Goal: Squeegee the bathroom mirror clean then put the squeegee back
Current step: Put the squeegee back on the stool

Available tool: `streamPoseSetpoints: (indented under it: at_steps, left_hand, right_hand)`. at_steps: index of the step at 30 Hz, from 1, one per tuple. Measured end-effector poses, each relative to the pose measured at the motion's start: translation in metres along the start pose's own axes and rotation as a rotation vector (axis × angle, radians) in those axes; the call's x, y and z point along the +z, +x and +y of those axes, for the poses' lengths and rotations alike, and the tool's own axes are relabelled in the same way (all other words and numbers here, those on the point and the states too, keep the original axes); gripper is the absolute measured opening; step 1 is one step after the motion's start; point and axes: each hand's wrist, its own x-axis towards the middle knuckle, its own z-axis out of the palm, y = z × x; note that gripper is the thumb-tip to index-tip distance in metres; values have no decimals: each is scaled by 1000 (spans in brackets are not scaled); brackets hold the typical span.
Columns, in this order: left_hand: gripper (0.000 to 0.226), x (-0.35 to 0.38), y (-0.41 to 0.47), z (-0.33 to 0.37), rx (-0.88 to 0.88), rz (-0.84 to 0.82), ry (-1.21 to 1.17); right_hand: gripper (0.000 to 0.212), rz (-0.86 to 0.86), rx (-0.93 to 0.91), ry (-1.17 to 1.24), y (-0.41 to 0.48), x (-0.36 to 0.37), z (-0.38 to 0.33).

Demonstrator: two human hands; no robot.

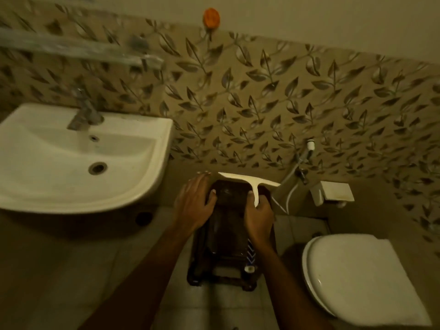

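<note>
Right hand (258, 214) clamped on squeegee (250, 184) handle, blade crosswise beyond knuckles; left hand (194, 202) spread flat on dark stool (223, 236).

Squeegee (252, 184) handle end hidden inside the right hand (258, 217), blurred tap (83, 110) far left of the hands, toilet (357, 279) cut off at the right edge

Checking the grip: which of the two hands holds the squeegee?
The right hand grips the white squeegee by its handle; the left hand rests empty on the dark stool.
</note>
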Motion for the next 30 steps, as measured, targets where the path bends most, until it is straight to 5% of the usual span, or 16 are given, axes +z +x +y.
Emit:
streamPoseSetpoints:
  at_steps: [18,30]
  left_hand:
    - [54,292,49,-89,4,-148,-39]
    - [51,286,40,-66,-16,-217,10]
  right_hand:
    - [37,-79,109,-266,185,133,235]
    - [40,-79,-11,-408,182,105,218]
